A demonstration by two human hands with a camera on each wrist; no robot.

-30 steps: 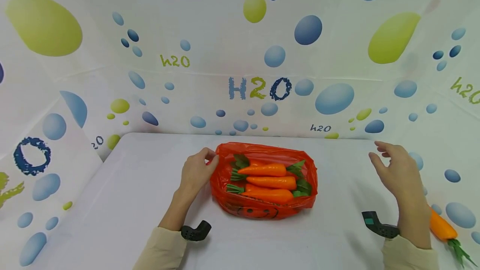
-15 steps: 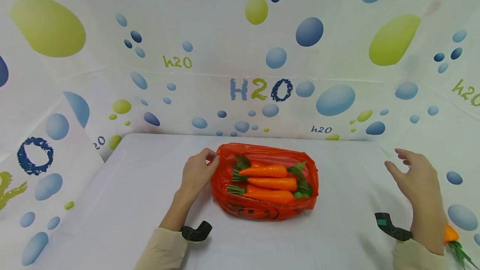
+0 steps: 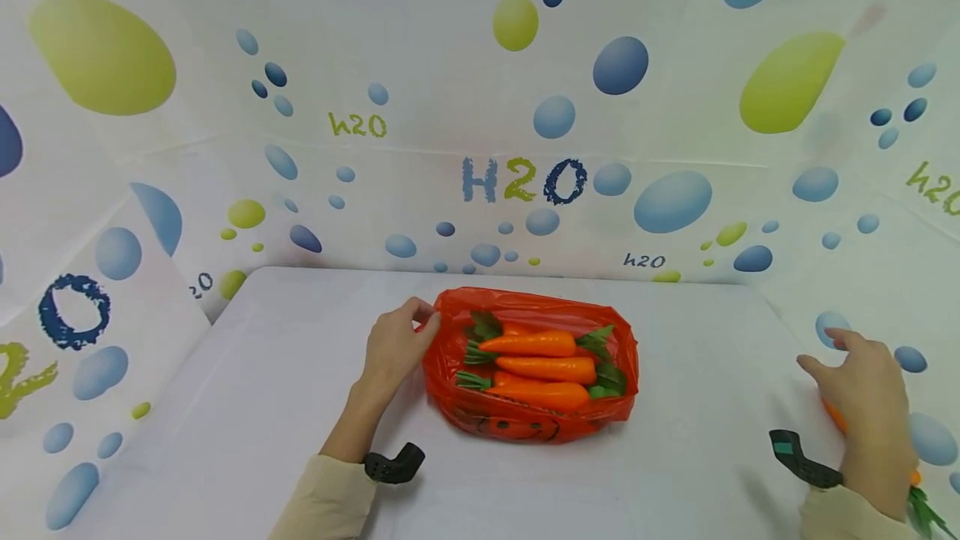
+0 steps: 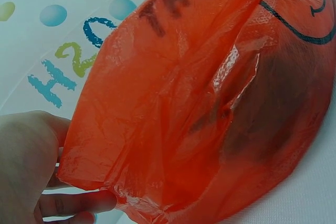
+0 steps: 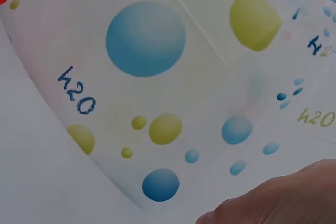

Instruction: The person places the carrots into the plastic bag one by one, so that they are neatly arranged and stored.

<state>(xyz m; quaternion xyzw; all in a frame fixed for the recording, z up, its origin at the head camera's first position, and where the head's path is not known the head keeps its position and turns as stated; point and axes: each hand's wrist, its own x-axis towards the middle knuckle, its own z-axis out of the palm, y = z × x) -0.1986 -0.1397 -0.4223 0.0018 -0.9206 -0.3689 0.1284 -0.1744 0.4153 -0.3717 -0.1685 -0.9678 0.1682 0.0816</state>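
Note:
In the head view a red plastic bag (image 3: pixel 459 394) lies at the middle of the white table with its mouth spread. Several orange carrots (image 3: pixel 546 369) with green tops are inside it. My left hand (image 3: pixel 396 342) holds the bag's left rim; the left wrist view shows fingers (image 4: pixel 79 203) at the edge of the film. Far to the right, my right hand (image 3: pixel 870 382) hovers with thumb and fingers apart, nothing between them. Beneath it lies a single carrot (image 3: pixel 832 417), mostly hidden by the hand and wrist, its green leaves (image 3: pixel 927 515) showing below.
The white table (image 3: pixel 262 390) extends on both sides of the bag. A cloth (image 3: pixel 420 40) printed with blue and green drops and H2O lettering hangs behind and at the sides. Black wrist devices (image 3: pixel 395 463) sit on both wrists.
My right hand has moved right and slightly nearer, coming over the single carrot and covering most of it. The left hand and the bag have stayed in place.

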